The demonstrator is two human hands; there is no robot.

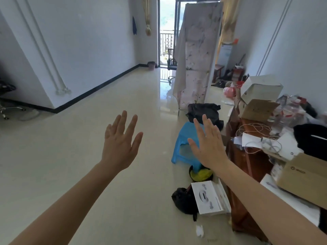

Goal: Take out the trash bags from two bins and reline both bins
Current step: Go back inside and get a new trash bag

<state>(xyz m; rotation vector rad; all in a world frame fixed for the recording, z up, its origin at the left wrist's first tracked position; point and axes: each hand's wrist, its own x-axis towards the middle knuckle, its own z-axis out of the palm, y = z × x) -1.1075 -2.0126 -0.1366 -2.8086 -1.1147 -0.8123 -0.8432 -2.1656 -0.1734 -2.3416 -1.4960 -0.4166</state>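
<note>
Both hands are raised mid-frame, left hand (120, 144) and right hand (207, 147), fingers (123, 119) straight and spread, gripping nothing. A black bin (200, 175) stands just beside the blue stool (185, 138), right of centre. A pink bin (151, 65) stands at the far wall, upper centre.

A black bin (191, 175) on the floor shows only part of its rim and something yellow inside; the right forearm (247, 188) and a blue stool (184, 138) cover the rest. The right hand (208, 147) hides the stool's far side. A white box (210, 198) covers part of a black bag (182, 200). A bin (151, 65) by the far doorway is too small to show any liner. An office chair (7, 103) is cut off at the left edge. Clear bottles (290, 110) on the desk (247, 161) are blurred.
</note>
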